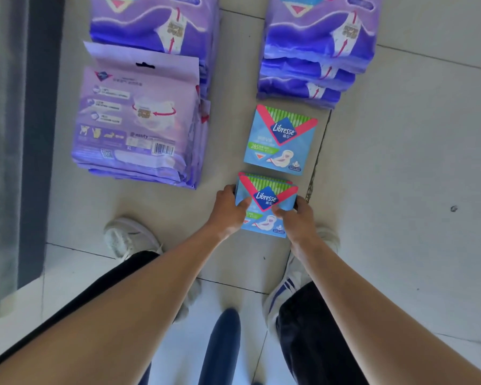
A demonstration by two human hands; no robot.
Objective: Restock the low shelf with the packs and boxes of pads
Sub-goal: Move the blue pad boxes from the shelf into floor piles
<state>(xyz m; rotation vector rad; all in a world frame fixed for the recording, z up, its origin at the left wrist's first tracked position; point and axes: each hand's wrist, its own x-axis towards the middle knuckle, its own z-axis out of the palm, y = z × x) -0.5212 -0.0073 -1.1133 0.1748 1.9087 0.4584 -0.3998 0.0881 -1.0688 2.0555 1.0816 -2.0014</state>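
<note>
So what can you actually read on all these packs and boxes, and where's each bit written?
"Libresse": on the held blue box, gripped by the left hand and the right hand.
"Libresse" and "285": on the blue box on the floor.
"essity" and "XL": on the back of the near purple pack.
All other print, including the barcode digits, is too small or blurred to read.

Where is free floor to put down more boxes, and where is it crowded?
The widest bare floor lies right of the lone blue box and the right purple stack. A narrow strip runs between that box and the left purple stacks. It is crowded near the held blue boxes, gripped by the left hand and right hand, with shoes behind.
</note>
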